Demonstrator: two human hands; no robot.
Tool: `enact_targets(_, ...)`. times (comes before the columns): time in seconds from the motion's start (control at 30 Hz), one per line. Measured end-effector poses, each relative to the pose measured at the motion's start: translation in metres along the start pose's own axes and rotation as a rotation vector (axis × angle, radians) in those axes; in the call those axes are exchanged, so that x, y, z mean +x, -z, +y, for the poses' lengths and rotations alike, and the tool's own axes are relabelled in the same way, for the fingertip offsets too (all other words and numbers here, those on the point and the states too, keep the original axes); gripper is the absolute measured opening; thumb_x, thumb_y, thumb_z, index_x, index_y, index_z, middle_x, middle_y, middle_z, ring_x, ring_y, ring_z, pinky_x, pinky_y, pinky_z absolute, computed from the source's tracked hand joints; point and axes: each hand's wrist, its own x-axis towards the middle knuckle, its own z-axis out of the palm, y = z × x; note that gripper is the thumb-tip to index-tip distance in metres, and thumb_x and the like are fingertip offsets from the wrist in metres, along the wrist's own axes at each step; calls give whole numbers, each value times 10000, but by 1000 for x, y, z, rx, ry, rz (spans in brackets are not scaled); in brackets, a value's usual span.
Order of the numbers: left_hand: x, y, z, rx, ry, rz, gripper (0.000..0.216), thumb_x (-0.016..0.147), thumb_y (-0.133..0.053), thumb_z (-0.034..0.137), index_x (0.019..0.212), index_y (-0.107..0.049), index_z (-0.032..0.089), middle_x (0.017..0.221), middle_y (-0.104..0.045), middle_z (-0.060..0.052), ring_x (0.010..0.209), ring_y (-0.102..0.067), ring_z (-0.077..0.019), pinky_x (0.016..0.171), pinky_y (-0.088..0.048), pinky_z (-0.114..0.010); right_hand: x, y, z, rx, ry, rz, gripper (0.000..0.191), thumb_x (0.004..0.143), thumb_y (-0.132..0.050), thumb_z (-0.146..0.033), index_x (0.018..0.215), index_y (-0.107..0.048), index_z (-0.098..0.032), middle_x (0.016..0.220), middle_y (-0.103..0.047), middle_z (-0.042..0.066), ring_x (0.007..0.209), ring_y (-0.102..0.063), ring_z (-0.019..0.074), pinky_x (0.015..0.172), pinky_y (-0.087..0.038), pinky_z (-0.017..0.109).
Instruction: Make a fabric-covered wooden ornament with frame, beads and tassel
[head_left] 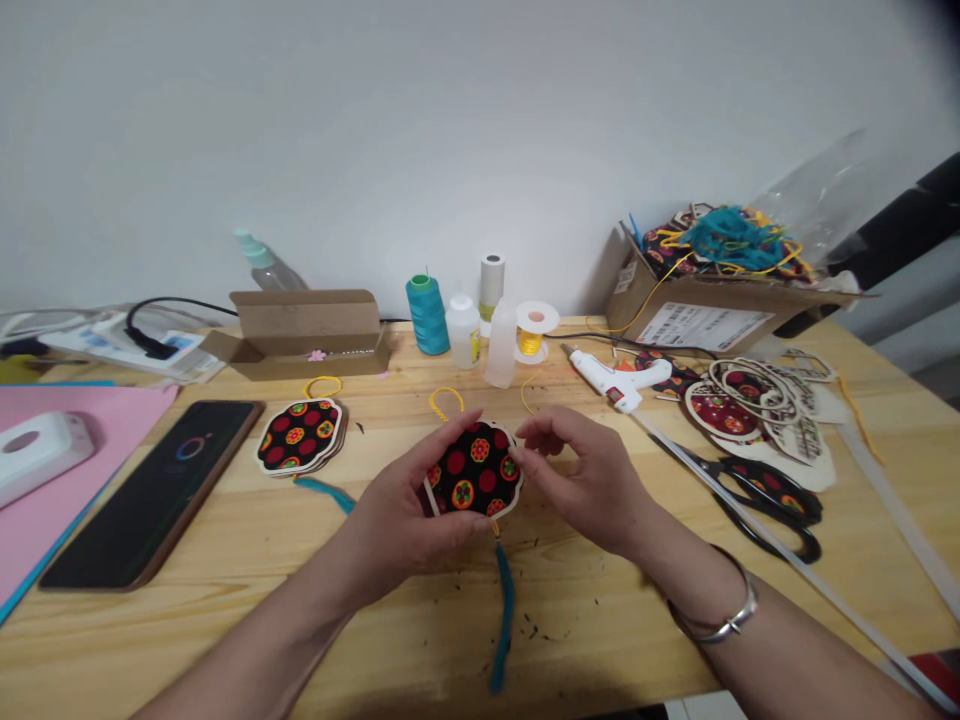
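Fabric-covered ornament, black with red and orange rosettes and a pale rim, is sitting between both hands above the middle of the wooden table. Yellow cord loop is rising from its top edge, and teal tassel is hanging from its bottom edge on a short yellow cord, so both pieces are already attached to this ornament. Nearby, a stack of similar ornaments is lying to the left, with a yellow loop and a teal tassel showing at its edges. More patterned pieces and pale rings are piling up on the right, beside a white glue gun and black-handled scissors. The left hand is cupping the ornament from the lower left, its fingers holding it closely across the face. The right hand is reaching in from the right, fingers loosely curled and narrowing at the rim, though whether they are gripping it is hard to tell. Both forearms are angling inward, and a silver bangle is circling the right wrist.
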Motion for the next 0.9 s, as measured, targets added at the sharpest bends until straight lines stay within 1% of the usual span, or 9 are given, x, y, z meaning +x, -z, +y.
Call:
enact_targets(0.07,0,0,1,22,0,2,856,629,-784,181,1369,-394,362,1309,-582,-23,1153,-571,-274,1002,-426,-436,2,0,0,65,-113,-54,147,800,-589,-296,867,-642,-177,780,-665,44,687,-576,150,634,-454,283)
enact_targets(0.2,-1,1,4,52,11,-8,883,622,-794,194,1383,-373,350,1321,-572,-17,1162,-563,-276,1000,-434,-422,7,1,-2,307,-342,-203,203,767,-602,-316,866,-690,-163,827,-712,54,716,-628,168,640,-483,282)
enact_targets(0.3,-2,2,6,80,10,-18,876,613,-797,193,1374,-392,345,1314,-577,-16,1162,-562,-288,990,-444,-429,10,3,-2,396,-444,-239,217,732,-630,-314,854,-714,-155,824,-726,52,717,-640,172,656,-485,284)
enact_targets(0.5,-1,4,4,156,-45,-14,804,605,-798,202,1324,-470,352,1315,-575,-7,1193,-533,-296,1009,-420,-441,11,5,4,536,-500,-305,239,703,-680,-348,848,-717,-161,810,-729,37,717,-640,160,679,-477,286)
enact_targets(0.57,-1,4,3,174,-54,-9,792,605,-799,206,1315,-481,354,1322,-568,-2,1208,-519,-296,1015,-414,-434,11,5,5,547,-511,-320,245,707,-681,-352,855,-715,-160,805,-727,37,713,-635,156,677,-471,284)
enact_targets(0.67,-1,5,2,185,-38,-16,802,612,-798,213,1325,-464,364,1327,-564,5,1215,-513,-288,1015,-415,-419,10,5,6,540,-522,-314,244,709,-682,-349,856,-712,-157,803,-723,36,710,-627,150,677,-462,282)
enact_targets(0.77,-1,5,0,164,-30,-28,819,627,-792,220,1343,-430,384,1331,-560,10,1204,-524,-280,1003,-428,-412,10,4,7,583,-519,-323,252,710,-687,-374,848,-710,-164,799,-717,27,700,-617,138,671,-454,274)
enact_targets(0.9,-1,7,-4,172,-50,-44,794,636,-786,215,1328,-444,403,1345,-543,13,1214,-514,-278,1012,-414,-422,10,3,7,622,-539,-341,295,687,-708,-413,832,-703,-157,765,-705,28,650,-592,126,642,-444,276)
